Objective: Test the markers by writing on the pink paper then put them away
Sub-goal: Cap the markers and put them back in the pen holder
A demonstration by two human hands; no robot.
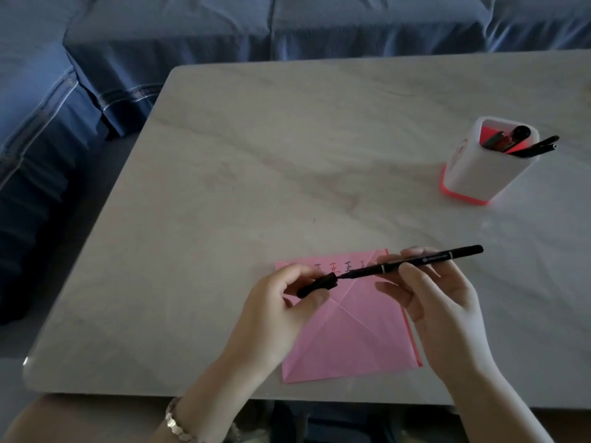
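Note:
A creased pink paper point(348, 334) lies near the table's front edge, with several dark written marks along its far edge. Above it my right hand point(438, 302) grips a black marker point(415, 261) by its barrel, tip pointing left. My left hand point(281, 302) pinches the marker's black cap point(316, 285), whose open end sits right at the marker's tip. A white pen holder point(489, 161) with a red base and red inside stands at the far right, holding several dark markers.
The grey marble table point(256, 161) spans the view. A blue sofa point(160, 33) runs along its far and left sides. A beaded bracelet point(179, 423) circles my left wrist.

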